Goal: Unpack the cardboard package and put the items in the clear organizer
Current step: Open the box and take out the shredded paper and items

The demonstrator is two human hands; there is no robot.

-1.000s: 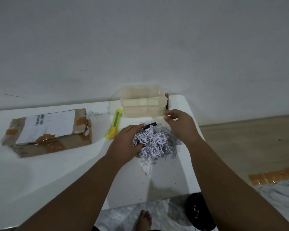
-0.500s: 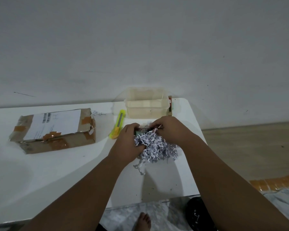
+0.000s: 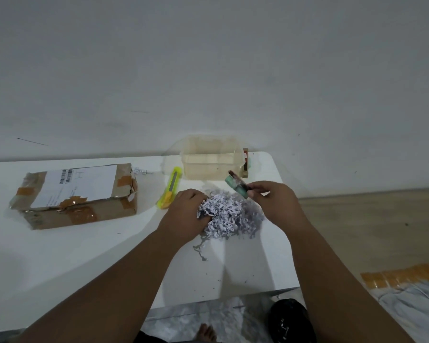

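A taped cardboard package with a white label lies at the table's left. The clear organizer stands at the back against the wall. In front of it sits a heap of shredded white paper. My left hand clutches the heap's left side. My right hand holds a small green and dark packet lifted just above the heap, near the organizer's front right corner.
A yellow utility knife lies between the package and the organizer. A small red and green item stands right of the organizer. The table's right edge runs close to my right hand. A black object lies on the floor below.
My right hand dug into the shredded paper beside the left hand, then drew out the small packet and raised it toward the organizer. The left hand stayed on the heap.
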